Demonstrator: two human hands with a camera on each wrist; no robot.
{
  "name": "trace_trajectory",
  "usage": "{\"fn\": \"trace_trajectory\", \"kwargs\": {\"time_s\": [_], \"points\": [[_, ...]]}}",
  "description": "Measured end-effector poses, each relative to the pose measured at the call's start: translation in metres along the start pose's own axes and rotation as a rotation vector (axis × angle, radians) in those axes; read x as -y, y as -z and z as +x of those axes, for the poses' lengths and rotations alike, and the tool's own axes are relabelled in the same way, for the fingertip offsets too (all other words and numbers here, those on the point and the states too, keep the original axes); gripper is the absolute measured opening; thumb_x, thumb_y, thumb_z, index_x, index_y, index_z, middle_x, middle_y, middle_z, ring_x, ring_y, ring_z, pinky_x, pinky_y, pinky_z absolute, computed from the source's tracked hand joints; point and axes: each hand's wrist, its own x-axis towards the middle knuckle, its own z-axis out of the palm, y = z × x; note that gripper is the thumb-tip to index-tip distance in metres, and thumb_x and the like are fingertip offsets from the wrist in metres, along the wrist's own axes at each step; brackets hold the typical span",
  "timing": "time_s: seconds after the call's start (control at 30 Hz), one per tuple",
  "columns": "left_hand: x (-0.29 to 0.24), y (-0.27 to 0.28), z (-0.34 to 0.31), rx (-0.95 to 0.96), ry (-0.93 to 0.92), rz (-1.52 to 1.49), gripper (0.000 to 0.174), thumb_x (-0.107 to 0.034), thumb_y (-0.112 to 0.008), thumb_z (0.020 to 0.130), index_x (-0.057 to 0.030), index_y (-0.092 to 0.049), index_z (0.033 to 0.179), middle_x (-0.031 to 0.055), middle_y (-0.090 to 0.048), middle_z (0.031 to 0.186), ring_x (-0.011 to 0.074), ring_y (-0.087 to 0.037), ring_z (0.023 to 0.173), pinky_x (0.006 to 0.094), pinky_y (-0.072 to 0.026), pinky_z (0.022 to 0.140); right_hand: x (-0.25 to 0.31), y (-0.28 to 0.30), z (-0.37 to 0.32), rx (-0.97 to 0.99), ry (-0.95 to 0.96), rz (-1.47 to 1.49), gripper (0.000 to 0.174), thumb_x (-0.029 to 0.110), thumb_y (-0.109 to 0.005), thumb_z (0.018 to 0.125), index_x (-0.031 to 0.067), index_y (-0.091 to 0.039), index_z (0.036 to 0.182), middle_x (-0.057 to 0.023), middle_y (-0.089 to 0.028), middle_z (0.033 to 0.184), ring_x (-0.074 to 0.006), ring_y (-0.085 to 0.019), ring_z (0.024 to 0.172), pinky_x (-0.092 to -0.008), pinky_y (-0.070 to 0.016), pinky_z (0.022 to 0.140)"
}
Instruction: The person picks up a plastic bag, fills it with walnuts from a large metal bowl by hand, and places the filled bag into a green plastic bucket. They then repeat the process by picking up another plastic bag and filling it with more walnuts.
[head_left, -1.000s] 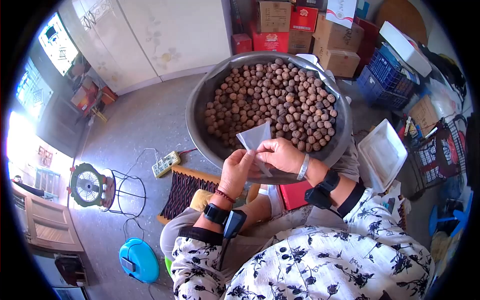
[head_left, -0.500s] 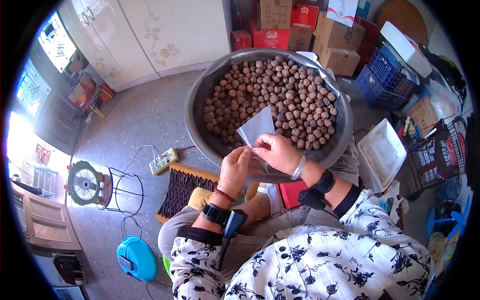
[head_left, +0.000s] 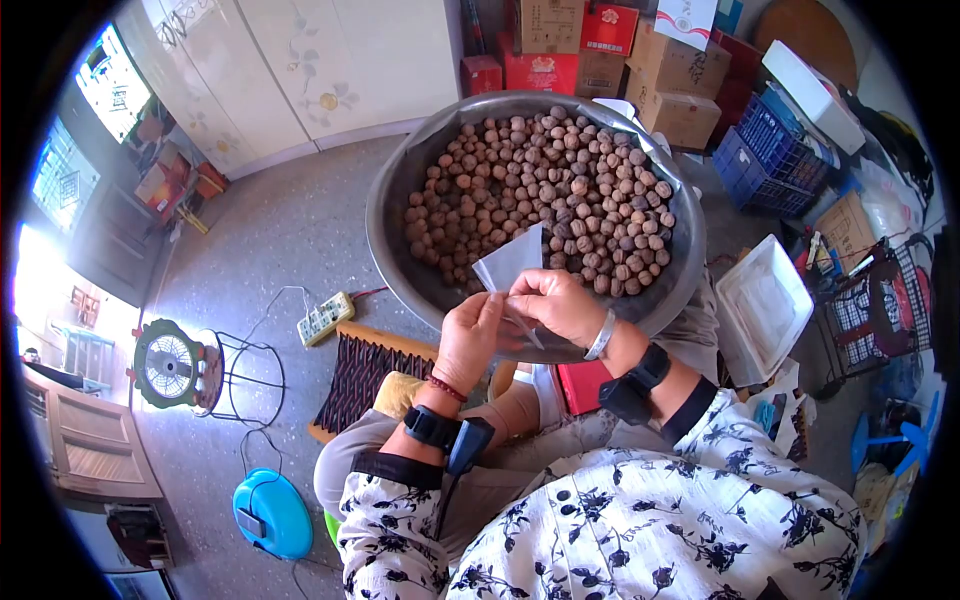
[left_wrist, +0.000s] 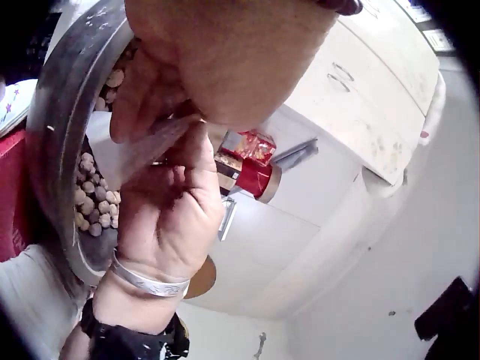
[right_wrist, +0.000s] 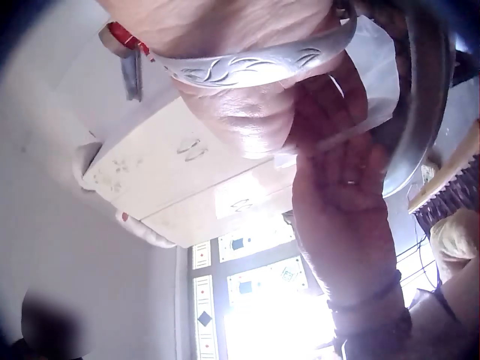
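Note:
Both hands pinch a translucent plastic bag (head_left: 512, 258) between thumb and fingertips, close together above the near rim of a big metal basin (head_left: 388, 255). The left hand (head_left: 468, 330), with a red bead bracelet, grips the bag's left edge. Just beside it, the right hand (head_left: 562, 308), wearing a silver bangle, grips the same edge. Most of the bag fans out beyond the fingers over walnuts (head_left: 560, 170) heaped in the basin. A narrow part hangs below the fingers. In the left wrist view, the bag (left_wrist: 154, 150) stretches between the hands, and the palms partly hide the fingertips.
A woven-top stool (head_left: 365, 380), a power strip (head_left: 325, 318) and a lit fan (head_left: 170, 368) stand to the left. Right of the basin lies a white tray (head_left: 765, 310), with blue crates (head_left: 765, 170) behind. Cardboard boxes (head_left: 675, 95) are stacked at the back.
The bag's upper part swings and changes shape slightly between the frames. Both hands stay nearly in place, fingertips close together, with the right hand shifting a little.

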Motion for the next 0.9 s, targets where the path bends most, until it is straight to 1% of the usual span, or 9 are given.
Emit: {"fn": "trace_trajectory", "kwargs": {"time_s": [0.13, 0.23, 0.3, 0.37, 0.5, 0.6, 0.67, 0.77, 0.9], "points": [[0.002, -0.002, -0.001, -0.002, -0.023, 0.125, 0.027, -0.02, -0.048, 0.103, 0.0046, -0.06, 0.105, 0.0102, -0.067, 0.085, 0.0178, -0.068, 0.072, 0.0301, -0.0598, 0.062, 0.01, -0.004, -0.005, -0.072, -0.082, 0.236, 0.013, 0.015, -0.065, 0.093, 0.002, -0.064, 0.09, 0.0009, -0.065, 0.081, -0.0076, -0.058, 0.069, -0.0242, -0.0487, 0.063], [0.006, -0.003, 0.0, -0.009, -0.049, 0.208, 0.024, -0.016, -0.047, 0.103, 0.0035, -0.06, 0.1, 0.0101, -0.066, 0.084, 0.0174, -0.068, 0.072, 0.0303, -0.0596, 0.06, 0.013, -0.009, -0.007, -0.138, -0.051, 0.14, 0.014, 0.015, -0.065, 0.093, 0.001, -0.063, 0.091, -0.0004, -0.065, 0.079, -0.009, -0.059, 0.069, -0.026, -0.0493, 0.063], [0.01, -0.003, 0.001, -0.016, -0.072, 0.261, 0.022, -0.014, -0.047, 0.103, 0.0033, -0.06, 0.098, 0.0094, -0.066, 0.082, 0.0164, -0.067, 0.07, 0.0295, -0.0589, 0.059, 0.009, -0.013, -0.007, -0.21, 0.144, -0.234, 0.015, 0.014, -0.066, 0.092, -0.0002, -0.063, 0.089, -0.0044, -0.065, 0.077, -0.0111, -0.061, 0.07, -0.0281, -0.0501, 0.063], [0.013, -0.001, 0.002, -0.034, -0.269, 0.613, 0.02, -0.01, -0.048, 0.101, 0.0037, -0.06, 0.093, 0.0073, -0.065, 0.078, 0.015, -0.066, 0.067, 0.0281, -0.0576, 0.058, 0.012, -0.016, -0.009, -0.246, 0.214, -0.287, 0.016, 0.014, -0.067, 0.091, -0.0009, -0.062, 0.088, -0.0063, -0.065, 0.077, -0.012, -0.061, 0.07, -0.0287, -0.0502, 0.064], [0.014, -0.001, 0.0, -0.024, -0.319, 0.596, 0.019, -0.011, -0.051, 0.1, 0.0042, -0.06, 0.093, 0.0082, -0.065, 0.077, 0.0136, -0.065, 0.065, 0.0287, -0.0558, 0.057, 0.013, -0.015, -0.009, -0.266, 0.257, -0.298, 0.014, 0.011, -0.067, 0.089, -0.002, -0.062, 0.086, -0.0091, -0.066, 0.076, -0.0137, -0.061, 0.07, -0.0294, -0.0503, 0.065], [0.007, -0.001, -0.001, -0.036, -0.461, 0.755, 0.015, -0.009, -0.053, 0.097, 0.0032, -0.059, 0.09, 0.0132, -0.064, 0.076, 0.0214, -0.065, 0.064, 0.0341, -0.054, 0.058, 0.017, -0.016, -0.011, -0.245, 0.234, -0.23, 0.013, 0.01, -0.065, 0.09, -0.0023, -0.061, 0.087, -0.009, -0.065, 0.077, -0.0138, -0.061, 0.07, -0.0295, -0.0503, 0.066], [0.002, -0.004, -0.004, -0.08, -0.595, 0.884, 0.011, -0.007, -0.055, 0.093, 0.0024, -0.057, 0.087, 0.019, -0.062, 0.077, 0.0328, -0.064, 0.067, 0.0386, -0.0514, 0.061, 0.018, -0.016, -0.013, -0.233, 0.231, -0.199, 0.013, 0.009, -0.064, 0.09, -0.0024, -0.06, 0.087, -0.009, -0.065, 0.077, -0.0138, -0.061, 0.07, -0.0296, -0.0503, 0.066], [-0.009, -0.009, -0.011, -0.058, -0.619, 0.983, 0.008, -0.004, -0.055, 0.091, 0.0016, -0.056, 0.085, 0.0213, -0.059, 0.077, 0.0401, -0.061, 0.072, 0.0398, -0.05, 0.062, 0.019, -0.015, -0.014, -0.221, 0.248, -0.217, 0.013, 0.009, -0.064, 0.09, -0.0024, -0.059, 0.087, -0.009, -0.065, 0.078, -0.0133, -0.059, 0.07, -0.0302, -0.0504, 0.066], [-0.008, -0.008, -0.01, -0.069, -0.642, 0.953, 0.009, -0.007, -0.055, 0.092, 0.0015, -0.056, 0.089, 0.019, -0.058, 0.076, 0.0364, -0.062, 0.07, 0.0388, -0.0497, 0.061, 0.019, -0.008, -0.014, -0.126, 0.179, -0.112, 0.013, 0.011, -0.061, 0.095, -0.0004, -0.058, 0.089, -0.0046, -0.062, 0.077, -0.0103, -0.058, 0.069, -0.0268, -0.0497, 0.063]]}}
